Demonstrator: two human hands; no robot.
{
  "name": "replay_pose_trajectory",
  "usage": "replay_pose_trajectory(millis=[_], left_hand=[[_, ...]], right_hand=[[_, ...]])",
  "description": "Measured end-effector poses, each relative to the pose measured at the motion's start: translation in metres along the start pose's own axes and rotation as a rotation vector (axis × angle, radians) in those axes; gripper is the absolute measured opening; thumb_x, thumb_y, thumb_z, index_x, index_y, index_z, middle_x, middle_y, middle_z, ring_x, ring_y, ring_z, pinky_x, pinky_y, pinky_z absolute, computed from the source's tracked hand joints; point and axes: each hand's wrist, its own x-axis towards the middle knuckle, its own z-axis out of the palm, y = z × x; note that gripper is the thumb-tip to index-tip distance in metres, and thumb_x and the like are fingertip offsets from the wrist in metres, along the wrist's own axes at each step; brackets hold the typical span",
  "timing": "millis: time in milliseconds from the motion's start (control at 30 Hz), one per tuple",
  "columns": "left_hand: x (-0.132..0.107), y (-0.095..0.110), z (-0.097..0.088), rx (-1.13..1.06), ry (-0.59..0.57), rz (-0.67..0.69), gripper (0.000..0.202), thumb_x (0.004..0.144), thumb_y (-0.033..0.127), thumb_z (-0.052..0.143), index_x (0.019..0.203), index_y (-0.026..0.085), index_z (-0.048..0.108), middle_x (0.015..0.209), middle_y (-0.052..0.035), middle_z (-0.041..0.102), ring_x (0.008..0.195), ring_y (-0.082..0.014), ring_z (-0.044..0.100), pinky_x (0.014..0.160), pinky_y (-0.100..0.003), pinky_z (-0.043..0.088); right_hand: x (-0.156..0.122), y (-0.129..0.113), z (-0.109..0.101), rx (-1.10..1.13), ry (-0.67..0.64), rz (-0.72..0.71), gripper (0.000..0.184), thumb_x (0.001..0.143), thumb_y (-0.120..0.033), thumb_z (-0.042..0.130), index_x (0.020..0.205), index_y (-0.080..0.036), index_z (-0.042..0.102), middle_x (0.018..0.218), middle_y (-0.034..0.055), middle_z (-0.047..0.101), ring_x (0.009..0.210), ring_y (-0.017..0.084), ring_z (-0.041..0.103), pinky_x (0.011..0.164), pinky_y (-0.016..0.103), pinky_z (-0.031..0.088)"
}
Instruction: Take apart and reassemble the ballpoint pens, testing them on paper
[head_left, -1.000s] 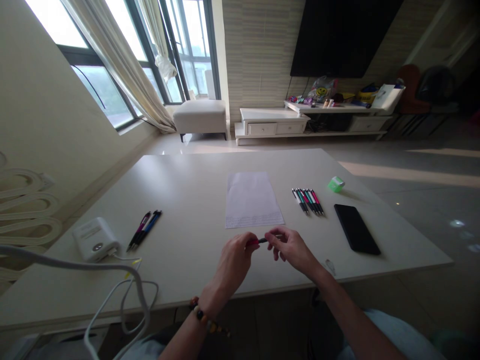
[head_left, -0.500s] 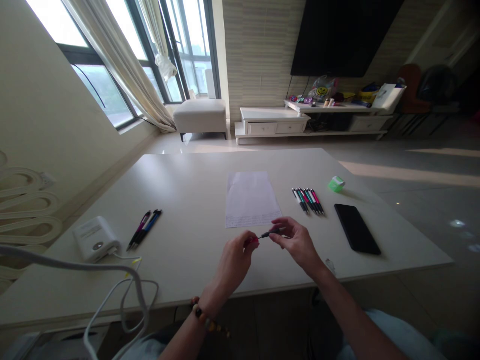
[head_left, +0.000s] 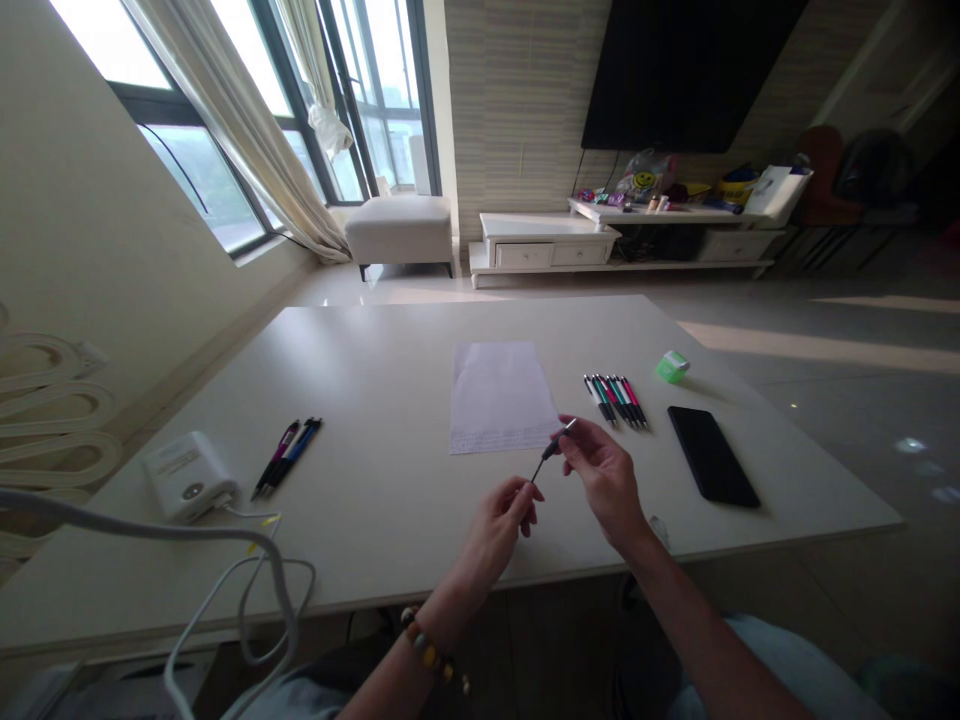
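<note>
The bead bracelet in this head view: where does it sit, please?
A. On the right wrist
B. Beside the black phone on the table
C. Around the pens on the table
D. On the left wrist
D: the bead bracelet sits on the wrist behind the left hand, while the right hand, pinching the pen part, has a bare wrist.

Right hand (head_left: 604, 482) is pinching a slim dark pen (head_left: 551, 450), thin tip angled down toward the left hand (head_left: 495, 535), which sits just beside it above the white table (head_left: 375, 400). Sheet of paper (head_left: 499, 400) lies right behind them, with a row of pens (head_left: 615, 402) and a black phone (head_left: 712, 457) off to the right.
</note>
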Motion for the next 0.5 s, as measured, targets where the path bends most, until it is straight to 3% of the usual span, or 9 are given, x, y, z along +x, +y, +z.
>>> replay_pose_trajectory(millis=[67, 133, 233, 300, 400, 500], left_hand=[[0.0, -0.002, -0.001, -0.008, 0.018, -0.013, 0.038, 0.081, 0.052, 0.05, 0.079, 0.015, 0.058, 0.059, 0.002, 0.049, 0.051, -0.0079, 0.044, 0.048, -0.02, 0.031], [0.0, -0.004, -0.002, -0.015, 0.044, -0.036, 0.038, 0.08, 0.052, 0.05, 0.08, 0.015, 0.058, 0.06, 0.0018, 0.049, 0.051, -0.0078, 0.044, 0.047, -0.02, 0.03], [-0.001, -0.004, -0.004, -0.04, 0.104, -0.078, 0.038, 0.079, 0.053, 0.051, 0.081, 0.015, 0.057, 0.06, 0.002, 0.049, 0.05, -0.0073, 0.044, 0.046, -0.019, 0.029], [-0.001, -0.002, -0.004, -0.068, 0.139, -0.096, 0.038, 0.078, 0.053, 0.052, 0.081, 0.015, 0.057, 0.061, 0.0022, 0.049, 0.049, -0.0069, 0.043, 0.046, -0.019, 0.028], [-0.001, -0.001, -0.004, -0.096, 0.157, -0.106, 0.039, 0.076, 0.054, 0.053, 0.08, 0.016, 0.057, 0.061, 0.0025, 0.049, 0.048, -0.0064, 0.042, 0.045, -0.019, 0.027], [-0.001, -0.001, -0.004, -0.108, 0.157, -0.115, 0.04, 0.074, 0.055, 0.054, 0.079, 0.016, 0.057, 0.06, 0.0027, 0.049, 0.047, -0.0064, 0.042, 0.045, -0.019, 0.027]], right_hand=[[0.006, 0.001, -0.006, 0.019, 0.136, -0.015, 0.04, 0.078, -0.037, 0.062, 0.113, -0.018, 0.059, 0.094, 0.0078, 0.065, 0.077, 0.016, 0.06, 0.056, 0.023, 0.045], [0.012, 0.005, -0.013, -0.061, 0.166, 0.025, 0.041, 0.078, -0.039, 0.06, 0.113, -0.017, 0.059, 0.09, 0.0075, 0.065, 0.074, 0.016, 0.06, 0.054, 0.024, 0.045], [0.013, 0.019, -0.019, -0.401, -0.011, 0.125, 0.039, 0.076, -0.037, 0.059, 0.108, -0.014, 0.063, 0.078, 0.006, 0.065, 0.062, 0.016, 0.059, 0.053, 0.026, 0.045], [0.01, 0.03, -0.017, -0.686, -0.105, 0.119, 0.036, 0.075, -0.032, 0.059, 0.106, -0.016, 0.064, 0.073, 0.0049, 0.066, 0.062, 0.017, 0.06, 0.059, 0.028, 0.046], [0.005, 0.043, -0.011, -0.99, -0.131, 0.036, 0.034, 0.076, -0.026, 0.058, 0.108, -0.018, 0.063, 0.078, 0.0056, 0.067, 0.073, 0.019, 0.062, 0.069, 0.028, 0.044], [0.006, 0.051, -0.007, -1.079, -0.132, 0.014, 0.032, 0.077, -0.026, 0.057, 0.108, -0.018, 0.063, 0.082, 0.0068, 0.067, 0.075, 0.02, 0.062, 0.07, 0.027, 0.043]])
